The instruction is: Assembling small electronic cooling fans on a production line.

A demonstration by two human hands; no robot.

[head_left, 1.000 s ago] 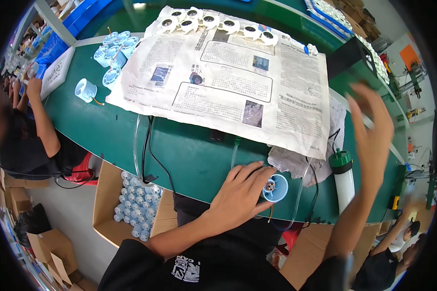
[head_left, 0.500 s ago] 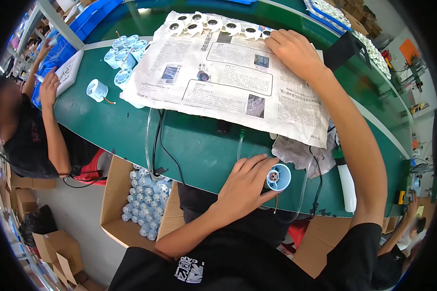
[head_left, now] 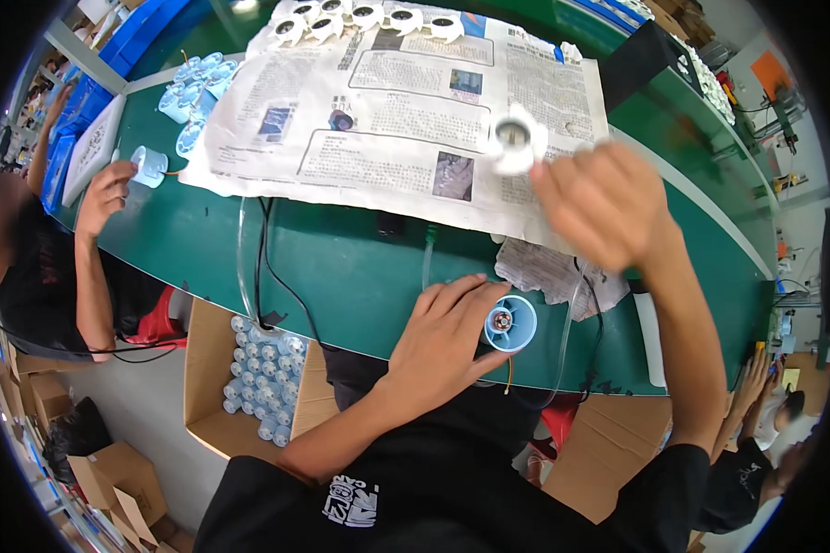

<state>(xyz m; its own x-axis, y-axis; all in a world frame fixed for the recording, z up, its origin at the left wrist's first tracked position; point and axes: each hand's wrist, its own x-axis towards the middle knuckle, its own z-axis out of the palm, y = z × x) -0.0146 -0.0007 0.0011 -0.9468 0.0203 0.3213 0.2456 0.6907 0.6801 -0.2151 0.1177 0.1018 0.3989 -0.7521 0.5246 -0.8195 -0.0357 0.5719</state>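
Near the front edge of the green table, my left hand (head_left: 443, 332) is closed around a light-blue cup-shaped motor housing (head_left: 524, 324). Its open end faces up, showing a shaft and metal core inside, and a thin wire hangs below. My right hand (head_left: 609, 207), smeared by motion, pinches a white fan wheel (head_left: 514, 140) with a dark centre by its edge, above the newspaper sheet (head_left: 387, 101). Several more white fan wheels (head_left: 367, 17) lie in rows at the sheet's far edge. The wheel and the housing are apart.
Blue housings (head_left: 192, 97) cluster at the far left. A co-worker's hand (head_left: 106, 198) holds a single housing (head_left: 148, 167). Cables (head_left: 263, 258) and a clear tube cross the table's front edge. Below stands a cardboard box (head_left: 207, 405) of housings. A black box (head_left: 650, 64) sits right.
My right hand has come back from the row of fan wheels toward me, carrying one wheel. My left hand still holds the housing. The co-worker's hand has reached a blue housing.
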